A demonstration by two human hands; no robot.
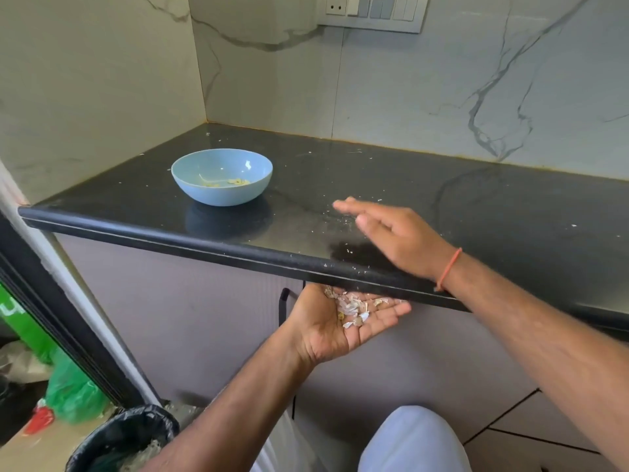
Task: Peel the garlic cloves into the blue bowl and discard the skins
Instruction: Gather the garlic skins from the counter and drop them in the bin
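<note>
**Skins gathered at the counter's edge, bin low in the frame**

Evidently the moment turned on one line: the cupped left hand (pixel 335 321) sat palm-up just under the front lip of the black counter (pixel 476 212), at lower centre of the frame, directly below and slightly left of the right hand (pixel 391 233). The right hand lay flat over the counter with its fingers straight and together, holding nothing, pointing toward the upper left, its edge turned as if to sweep crumbs toward the lip. Its long axis ran roughly along the sweep line, from the wrist at right to the fingertips at centre.

The garlic skins (pixel 354 306) rested in a loose pile on the left palm, carried on relaxed fingers rather than pinched. Small white flecks (pixel 347 219) dotted the counter near the right hand. The blue bowl (pixel 222 176) stood well apart in the upper-left part of the frame, with a few pale peeled cloves (pixel 235 181) in its bottom.

The lined bin (pixel 122 437) sat at the lower left, nearer the left hand, so that hand seemed the likelier one to drop the skins.

No brand or legible writing showed; a green panel at the far left edge carried a mark too cropped to read.
</note>
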